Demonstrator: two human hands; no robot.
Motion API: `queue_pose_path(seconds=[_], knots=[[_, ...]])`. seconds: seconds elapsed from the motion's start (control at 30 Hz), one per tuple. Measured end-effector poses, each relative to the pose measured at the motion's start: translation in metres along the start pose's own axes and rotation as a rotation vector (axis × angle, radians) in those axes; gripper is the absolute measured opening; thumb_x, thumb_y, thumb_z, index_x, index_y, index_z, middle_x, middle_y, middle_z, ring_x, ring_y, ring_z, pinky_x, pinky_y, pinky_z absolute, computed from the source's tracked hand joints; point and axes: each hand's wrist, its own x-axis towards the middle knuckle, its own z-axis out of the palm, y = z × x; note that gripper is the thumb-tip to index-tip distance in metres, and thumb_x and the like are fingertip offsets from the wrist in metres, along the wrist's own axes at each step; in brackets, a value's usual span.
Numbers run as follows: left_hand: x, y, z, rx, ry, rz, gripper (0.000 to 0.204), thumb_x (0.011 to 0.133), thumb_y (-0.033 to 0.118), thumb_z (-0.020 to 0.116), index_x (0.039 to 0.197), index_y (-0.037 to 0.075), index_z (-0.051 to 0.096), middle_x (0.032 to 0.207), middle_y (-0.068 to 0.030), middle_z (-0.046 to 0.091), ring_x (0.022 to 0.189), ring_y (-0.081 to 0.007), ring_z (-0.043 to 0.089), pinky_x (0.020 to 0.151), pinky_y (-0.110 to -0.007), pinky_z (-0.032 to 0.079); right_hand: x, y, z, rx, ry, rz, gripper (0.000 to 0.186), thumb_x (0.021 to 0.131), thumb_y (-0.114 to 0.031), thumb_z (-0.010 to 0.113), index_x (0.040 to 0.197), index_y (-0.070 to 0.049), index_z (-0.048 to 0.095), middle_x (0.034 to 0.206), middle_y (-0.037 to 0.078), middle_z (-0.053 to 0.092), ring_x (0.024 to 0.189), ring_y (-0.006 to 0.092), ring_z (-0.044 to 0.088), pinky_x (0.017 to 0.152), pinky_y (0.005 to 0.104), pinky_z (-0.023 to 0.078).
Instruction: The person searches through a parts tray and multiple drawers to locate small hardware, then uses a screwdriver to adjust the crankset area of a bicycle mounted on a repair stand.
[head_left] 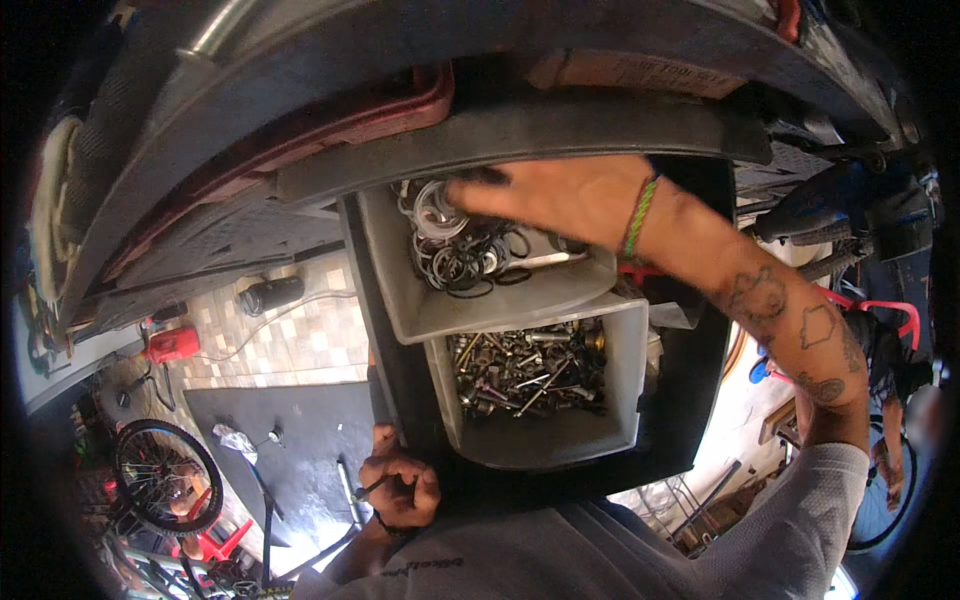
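While a black drawer (685,410) lies under the blurred right hand (550,200) and beside the curled left hand (402,480), both grips impossible to tell, one grey bin (520,303) sits beneath the right, rings (460,265) clustered near those fingers.

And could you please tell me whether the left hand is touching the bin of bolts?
Apart: the head view shows a strip of the black drawer plainly between the left hand and the bin of bolts.
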Motion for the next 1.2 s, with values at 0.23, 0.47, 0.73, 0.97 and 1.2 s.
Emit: queue_pose_path(seconds=[0.23, 0.47, 0.73, 0.97, 1.2], knots=[[-0.003, -0.003, 0.0, -0.083, -0.026, -0.052, 0.04, 0.095, 0.031, 0.079, 0.095, 0.009, 0.045, 0.097, -0.0142, 0.06, 0.1, -0.0248, 0.057, 0.102, -0.042, 0.041, -0.01, 0.021, 0.018, -0.112, 0.03, 0.07, 0.07, 0.091, -0.002, 0.068, 0.154, -0.027, 0.052, 0.128, 0.013, 0.069, 0.119, 0.0303, 0.069, 0.1, 0.0406, 0.056], [-0.008, -0.011, -0.009, -0.022, -0.064, 0.003, 0.042, 0.095, 0.032, 0.08, 0.096, 0.009, 0.046, 0.099, -0.0155, 0.061, 0.103, -0.0259, 0.057, 0.104, -0.043, 0.041, -0.014, 0.025, 0.014, -0.116, 0.122, 0.022, 0.071, 0.09, -0.002, 0.069, 0.154, -0.028, 0.053, 0.129, 0.011, 0.069, 0.114, 0.0287, 0.07, 0.096, 0.0379, 0.057], [-0.006, -0.006, 0.003, -0.095, 0.035, -0.038, 0.039, 0.095, 0.031, 0.079, 0.095, 0.008, 0.047, 0.082, -0.0062, 0.057, 0.092, -0.022, 0.057, 0.103, -0.043, 0.041, -0.014, 0.011, -0.01, 0.14, -0.153, 0.189, 0.068, 0.088, -0.006, 0.072, 0.151, -0.028, 0.058, 0.13, 0.011, 0.07, 0.109, 0.028, 0.071, 0.094, 0.0372, 0.059], [-0.01, -0.011, -0.012, -0.014, -0.101, 0.016, 0.032, 0.094, 0.023, 0.077, 0.096, 0.008, 0.049, 0.085, -0.0086, 0.06, 0.088, -0.0213, 0.058, 0.112, -0.047, 0.038, -0.008, -0.014, -0.004, 0.022, -0.065, -0.048, 0.062, 0.085, -0.021, 0.079, 0.145, -0.031, 0.063, 0.153, 0.009, 0.048, 0.123, 0.0268, 0.065, 0.09, 0.0394, 0.062], [-0.012, -0.012, -0.015, -0.031, -0.157, 0.006, 0.026, 0.094, 0.018, 0.074, 0.097, 0.008, 0.05, 0.093, -0.0164, 0.063, 0.097, -0.0257, 0.065, 0.123, -0.053, 0.029, -0.019, -0.01, -0.018, 0.012, -0.315, 0.196, 0.048, 0.086, -0.022, 0.079, 0.133, -0.022, 0.069, 0.15, 0.011, 0.05, 0.12, 0.0297, 0.066, 0.09, 0.039, 0.061]])
